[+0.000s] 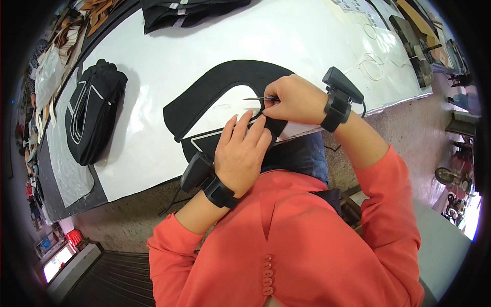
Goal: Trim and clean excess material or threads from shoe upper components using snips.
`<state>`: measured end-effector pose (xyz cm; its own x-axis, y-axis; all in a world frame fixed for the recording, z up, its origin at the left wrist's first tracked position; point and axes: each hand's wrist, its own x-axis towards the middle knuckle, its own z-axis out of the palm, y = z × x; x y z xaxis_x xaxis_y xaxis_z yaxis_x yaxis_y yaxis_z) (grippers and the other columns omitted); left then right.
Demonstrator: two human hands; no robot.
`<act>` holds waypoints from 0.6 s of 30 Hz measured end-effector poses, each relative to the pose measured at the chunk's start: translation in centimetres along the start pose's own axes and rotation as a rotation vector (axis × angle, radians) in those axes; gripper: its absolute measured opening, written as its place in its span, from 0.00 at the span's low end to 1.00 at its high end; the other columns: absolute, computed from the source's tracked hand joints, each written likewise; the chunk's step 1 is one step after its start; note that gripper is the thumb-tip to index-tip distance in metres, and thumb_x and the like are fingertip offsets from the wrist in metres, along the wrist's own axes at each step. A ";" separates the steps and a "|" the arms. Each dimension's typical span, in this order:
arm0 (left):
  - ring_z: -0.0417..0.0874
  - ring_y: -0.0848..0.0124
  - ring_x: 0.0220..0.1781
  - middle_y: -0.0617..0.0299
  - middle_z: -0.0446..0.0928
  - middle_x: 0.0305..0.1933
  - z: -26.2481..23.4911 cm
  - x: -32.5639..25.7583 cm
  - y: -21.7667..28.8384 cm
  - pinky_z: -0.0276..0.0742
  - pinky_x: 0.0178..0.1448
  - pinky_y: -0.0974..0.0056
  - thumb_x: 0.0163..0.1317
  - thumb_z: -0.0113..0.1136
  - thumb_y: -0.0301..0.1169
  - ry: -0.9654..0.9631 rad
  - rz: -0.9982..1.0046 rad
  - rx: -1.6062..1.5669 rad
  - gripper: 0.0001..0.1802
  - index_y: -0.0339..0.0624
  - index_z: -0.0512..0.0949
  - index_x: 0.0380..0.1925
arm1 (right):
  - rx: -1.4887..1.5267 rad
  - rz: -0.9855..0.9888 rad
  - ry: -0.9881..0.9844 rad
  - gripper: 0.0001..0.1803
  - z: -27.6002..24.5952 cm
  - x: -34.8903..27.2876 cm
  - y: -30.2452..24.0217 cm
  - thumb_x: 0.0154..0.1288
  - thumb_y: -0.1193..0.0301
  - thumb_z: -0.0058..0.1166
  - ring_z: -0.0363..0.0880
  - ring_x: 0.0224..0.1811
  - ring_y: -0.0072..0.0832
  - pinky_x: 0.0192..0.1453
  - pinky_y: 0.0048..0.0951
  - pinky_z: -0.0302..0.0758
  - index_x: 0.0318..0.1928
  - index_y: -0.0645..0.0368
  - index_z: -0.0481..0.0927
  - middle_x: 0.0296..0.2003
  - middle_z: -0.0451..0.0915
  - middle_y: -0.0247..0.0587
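Black curved fabric piece [225, 77] lies on the white worktop [148, 66], close to its near edge and right of that edge's middle. One band of it arches toward the far edge; a lower band runs along the near edge, partly hidden under the hands. How the two join on the right is hard to see.

A white strip [207, 135] is already in place on the lower band, while the arched band shows none on its upper face. From that, the piece looks well made up, with detail work at its right-hand bend apparently unfinished. Whether any seam or thread remains uncut cannot be told, since the fingers cover the spot.

The right hand [296, 100] is curled tight around small scissors [254, 99], their points directed toward the worktop's left edge; the blade gap is too small to judge. The left hand [243, 148] lies palm down, fingers extended and slightly apart, tips resting on the lower band, with no visible grip on it.

A black bundle [94, 112] with white lines sits near the left edge, and a black stack [197, 13] lies at the far edge; how finished those are is unclear. Loose white cord [373, 66] trails near the right edge.
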<state>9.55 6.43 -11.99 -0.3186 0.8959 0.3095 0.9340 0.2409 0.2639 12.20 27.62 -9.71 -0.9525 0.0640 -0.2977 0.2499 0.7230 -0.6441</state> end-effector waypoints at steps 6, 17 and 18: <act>0.74 0.54 0.66 0.57 0.79 0.56 0.5 0.8 0.1 0.69 0.68 0.47 0.56 0.58 0.22 0.009 -0.014 -0.015 0.12 0.40 0.78 0.42 | 0.008 -0.083 -0.003 0.12 -0.3 0.4 0.8 0.52 0.66 0.63 0.81 0.26 0.36 0.34 0.32 0.76 0.30 0.64 0.84 0.23 0.81 0.47; 0.73 0.54 0.66 0.59 0.78 0.56 0.8 1.2 0.4 0.67 0.69 0.46 0.55 0.61 0.22 0.022 -0.048 -0.007 0.15 0.42 0.78 0.44 | -0.036 -0.127 -0.089 0.11 -1.1 1.7 1.0 0.52 0.67 0.62 0.81 0.26 0.35 0.34 0.31 0.76 0.29 0.64 0.84 0.22 0.81 0.45; 0.73 0.54 0.66 0.59 0.78 0.56 0.8 1.2 0.4 0.67 0.69 0.46 0.54 0.61 0.22 0.028 -0.047 -0.001 0.16 0.41 0.78 0.45 | -0.050 -0.134 -0.094 0.10 -1.1 1.8 0.9 0.52 0.67 0.62 0.81 0.26 0.35 0.34 0.32 0.76 0.29 0.63 0.84 0.22 0.81 0.45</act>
<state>9.68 7.87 -12.25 -0.3662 0.8731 0.3219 0.9179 0.2820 0.2793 10.53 29.17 -10.08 -0.9557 -0.0983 -0.2774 0.1103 0.7543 -0.6472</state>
